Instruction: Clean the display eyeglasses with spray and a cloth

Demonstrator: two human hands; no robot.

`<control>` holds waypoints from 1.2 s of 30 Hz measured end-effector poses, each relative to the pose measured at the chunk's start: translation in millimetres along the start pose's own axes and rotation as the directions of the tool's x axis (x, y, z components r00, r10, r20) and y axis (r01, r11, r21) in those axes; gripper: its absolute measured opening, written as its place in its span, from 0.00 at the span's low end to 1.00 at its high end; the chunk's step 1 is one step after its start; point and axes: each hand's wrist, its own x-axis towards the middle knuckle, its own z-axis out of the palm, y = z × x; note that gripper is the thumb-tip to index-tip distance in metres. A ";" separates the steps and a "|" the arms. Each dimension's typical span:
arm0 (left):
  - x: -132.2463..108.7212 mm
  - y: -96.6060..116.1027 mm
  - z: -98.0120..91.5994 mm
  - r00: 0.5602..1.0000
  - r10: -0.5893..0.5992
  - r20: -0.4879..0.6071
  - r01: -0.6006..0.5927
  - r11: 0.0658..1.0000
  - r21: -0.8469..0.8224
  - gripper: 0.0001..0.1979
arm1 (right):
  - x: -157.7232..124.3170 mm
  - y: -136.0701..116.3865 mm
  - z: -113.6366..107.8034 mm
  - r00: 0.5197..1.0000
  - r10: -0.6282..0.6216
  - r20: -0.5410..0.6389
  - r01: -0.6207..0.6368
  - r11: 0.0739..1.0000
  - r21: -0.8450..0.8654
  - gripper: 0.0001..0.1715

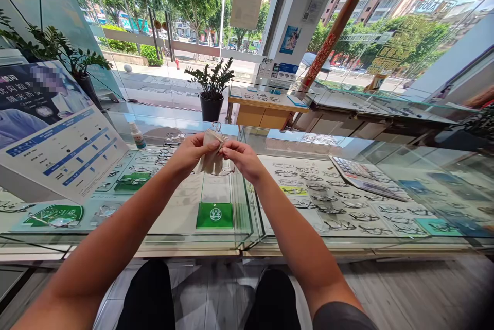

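Both hands are raised together over a glass display counter. My left hand is closed on a beige cloth wrapped around a pair of clear-framed glasses. One lens pokes out above the cloth. My right hand pinches the glasses from the right side, fingers pressed together against the cloth. Part of the frame is hidden by the cloth and fingers.
Rows of glasses lie under the counter glass. A small spray bottle stands on the counter to the left, beside a slanted poster board. A calculator lies to the right. A green sign sits in the case. A potted plant stands behind.
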 end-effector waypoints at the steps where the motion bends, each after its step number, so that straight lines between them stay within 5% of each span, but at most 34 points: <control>1: -0.1 1.2 1.1 1.000 0.007 0.008 -0.007 1.000 -0.015 0.23 | 0.1 0.2 -0.1 1.000 0.004 0.000 -0.004 1.000 0.002 0.27; 28: -1.6 -2.3 9.4 0.995 0.082 0.052 -0.082 0.997 0.003 0.27 | -0.7 3.0 -2.5 0.997 0.075 0.032 -0.078 0.991 0.111 0.25; 36: -4.3 -0.1 12.8 0.991 0.132 -0.036 -0.129 0.989 0.072 0.25 | -2.8 2.5 0.6 0.994 0.084 0.067 -0.090 0.991 0.099 0.23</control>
